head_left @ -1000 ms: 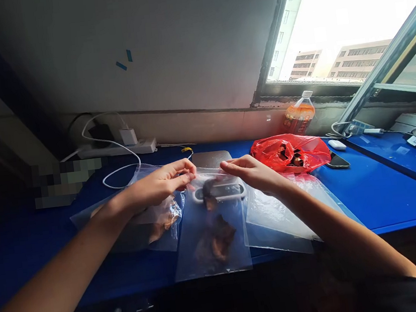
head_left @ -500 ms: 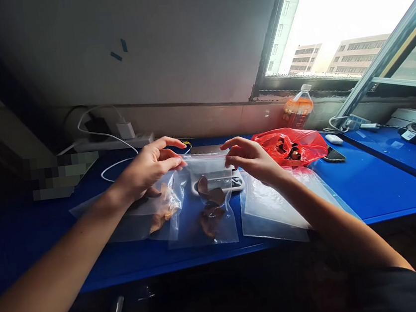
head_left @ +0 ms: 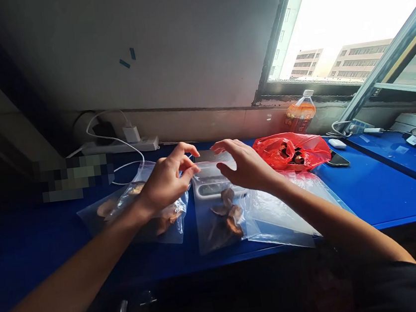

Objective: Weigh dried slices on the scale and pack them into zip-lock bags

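Observation:
A clear zip bag (head_left: 208, 236) holding several brown, dried-looking curved pieces (head_left: 233, 218) lies at the middle of the blue table. Its upper part covers a white scale-like device (head_left: 202, 195) with a grey plate behind. My left hand (head_left: 170, 175) hovers over the bag's upper left, thumb and fingers apart and nothing between them. Opposite it, my right hand (head_left: 247, 166) is above the bag's upper right, also open. Partly behind my left wrist are other clear bags (head_left: 169, 230) with similar brown pieces. A stack of flat clear bags (head_left: 274, 213) sits below my right hand.
A red plastic bag (head_left: 312, 149) with brown pieces inside stands at the back right, before an orange-labelled bottle (head_left: 301, 113). Beside it are a phone (head_left: 338, 158) and a small white case (head_left: 337, 143). A power strip (head_left: 117, 146) and white cable run along the wall.
Both hands have let go of the zip bag's top edge. The bag, held up by its top before, now lies flatter, and its brown pieces have shifted.

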Tool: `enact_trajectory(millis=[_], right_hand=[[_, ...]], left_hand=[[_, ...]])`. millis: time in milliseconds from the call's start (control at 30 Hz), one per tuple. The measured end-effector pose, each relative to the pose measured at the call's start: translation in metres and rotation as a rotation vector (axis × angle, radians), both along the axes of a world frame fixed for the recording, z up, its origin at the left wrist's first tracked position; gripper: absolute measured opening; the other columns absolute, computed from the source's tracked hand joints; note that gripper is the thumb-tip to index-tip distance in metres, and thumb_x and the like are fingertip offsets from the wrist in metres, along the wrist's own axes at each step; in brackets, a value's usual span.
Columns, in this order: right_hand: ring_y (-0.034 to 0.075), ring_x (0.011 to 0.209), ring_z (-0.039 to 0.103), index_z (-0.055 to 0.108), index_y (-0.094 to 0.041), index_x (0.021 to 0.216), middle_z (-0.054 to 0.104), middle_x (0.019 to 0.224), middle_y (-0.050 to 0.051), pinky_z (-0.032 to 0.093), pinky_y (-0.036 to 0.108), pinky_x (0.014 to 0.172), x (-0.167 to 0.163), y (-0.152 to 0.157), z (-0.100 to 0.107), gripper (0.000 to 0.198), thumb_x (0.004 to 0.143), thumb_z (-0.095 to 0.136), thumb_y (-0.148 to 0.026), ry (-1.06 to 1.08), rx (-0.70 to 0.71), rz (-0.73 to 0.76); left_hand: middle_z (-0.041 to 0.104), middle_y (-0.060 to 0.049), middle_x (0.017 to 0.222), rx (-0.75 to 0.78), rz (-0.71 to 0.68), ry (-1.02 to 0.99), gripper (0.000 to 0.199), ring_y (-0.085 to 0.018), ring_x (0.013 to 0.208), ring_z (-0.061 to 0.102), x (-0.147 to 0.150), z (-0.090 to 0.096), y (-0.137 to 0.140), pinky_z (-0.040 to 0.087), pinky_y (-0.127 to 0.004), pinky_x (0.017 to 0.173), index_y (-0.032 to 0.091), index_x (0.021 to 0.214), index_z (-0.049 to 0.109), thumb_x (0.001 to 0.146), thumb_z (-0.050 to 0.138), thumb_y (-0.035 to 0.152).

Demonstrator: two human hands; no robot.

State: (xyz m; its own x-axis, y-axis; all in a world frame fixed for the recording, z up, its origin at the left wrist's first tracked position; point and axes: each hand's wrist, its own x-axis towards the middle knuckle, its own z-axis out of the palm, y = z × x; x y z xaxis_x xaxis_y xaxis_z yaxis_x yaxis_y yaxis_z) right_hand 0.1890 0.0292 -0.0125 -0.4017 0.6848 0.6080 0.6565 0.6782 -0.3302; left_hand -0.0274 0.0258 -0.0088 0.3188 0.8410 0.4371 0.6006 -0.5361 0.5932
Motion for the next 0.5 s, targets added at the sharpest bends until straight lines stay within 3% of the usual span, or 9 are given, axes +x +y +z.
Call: enact_trajectory(millis=[167, 333, 500], right_hand=[[0.018, 0.079, 0.064, 0.052, -0.020, 0.102, 0.072, 0.092, 0.005, 0.043, 0.031, 0.071, -0.026, -0.001, 0.011, 0.021, 0.084, 0.053, -0.009, -0.192, -0.102, 0.108], [0.016, 0.077, 0.061, 0.046, -0.022, 0.096, 0.070, 0.092, 0.005, 0.041, 0.028, 0.067, -0.034, -0.001, 0.012, 0.023, 0.079, 0.053, -0.007, -0.123, -0.124, 0.138], [0.016, 0.077, 0.060, 0.045, -0.022, 0.097, 0.068, 0.091, 0.004, 0.042, 0.028, 0.066, -0.031, -0.010, 0.014, 0.023, 0.079, 0.053, -0.010, -0.039, -0.125, 0.190]], left_hand=[[0.079, 0.001, 0.087, 0.064, -0.046, -0.012, 0.024, -0.016, 0.070, 0.072, 0.008, -0.003, -0.012, 0.050, -0.027, 0.064, 0.025, 0.112, 0.055, 0.088, 0.060, 0.031], [0.079, 0.001, 0.085, 0.122, -0.004, -0.039, 0.021, -0.017, 0.065, 0.071, 0.008, -0.005, -0.013, 0.049, -0.028, 0.061, 0.024, 0.103, 0.054, 0.085, 0.063, 0.030], [0.075, 0.002, 0.081, 0.082, -0.073, -0.097, 0.015, -0.017, 0.074, 0.073, 0.005, 0.003, -0.017, 0.050, -0.028, 0.063, 0.024, 0.096, 0.052, 0.084, 0.062, 0.025]])
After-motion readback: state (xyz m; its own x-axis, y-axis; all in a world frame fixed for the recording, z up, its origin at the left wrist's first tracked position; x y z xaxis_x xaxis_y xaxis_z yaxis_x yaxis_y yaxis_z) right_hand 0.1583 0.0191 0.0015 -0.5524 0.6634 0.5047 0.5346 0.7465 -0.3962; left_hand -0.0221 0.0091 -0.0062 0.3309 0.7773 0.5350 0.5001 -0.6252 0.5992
